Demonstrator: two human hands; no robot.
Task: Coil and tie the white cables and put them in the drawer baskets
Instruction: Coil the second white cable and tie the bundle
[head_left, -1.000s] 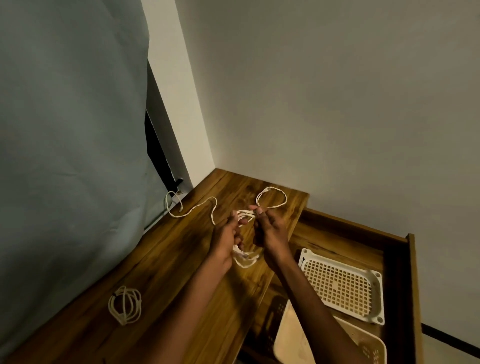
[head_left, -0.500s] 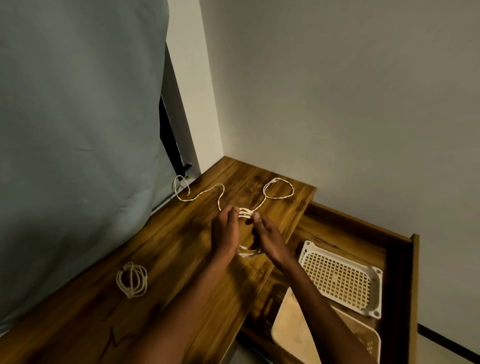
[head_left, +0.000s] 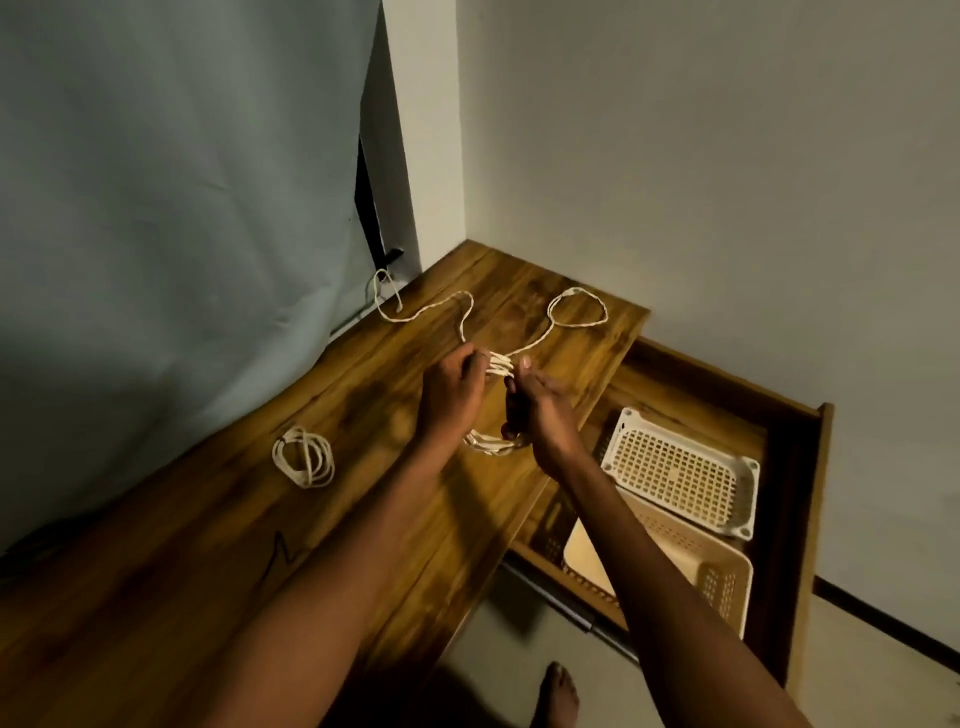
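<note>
My left hand (head_left: 449, 395) and my right hand (head_left: 540, 408) hold a partly wound white cable coil (head_left: 500, 365) between them, just above the wooden desk top (head_left: 363, 519). Its lower loops (head_left: 488, 445) hang under my hands. The loose cable tail (head_left: 576, 312) runs from the coil across the desk in a loop at the back right and a wavy stretch towards the curtain. A second white cable, coiled (head_left: 304, 456), lies on the desk to the left. Two cream baskets, a flat one (head_left: 680, 467) and a deeper one (head_left: 717, 577), sit in the open drawer (head_left: 800, 493) at the right.
A grey-blue curtain (head_left: 182, 208) hangs along the desk's left side. A white wall (head_left: 727, 182) closes the corner behind the desk and drawer. My bare foot (head_left: 558, 693) stands on the floor below the desk edge.
The view has tilted down and nearer. My hands have stayed on the coil, and the far loop of the loose tail has spread slightly on the desk.
</note>
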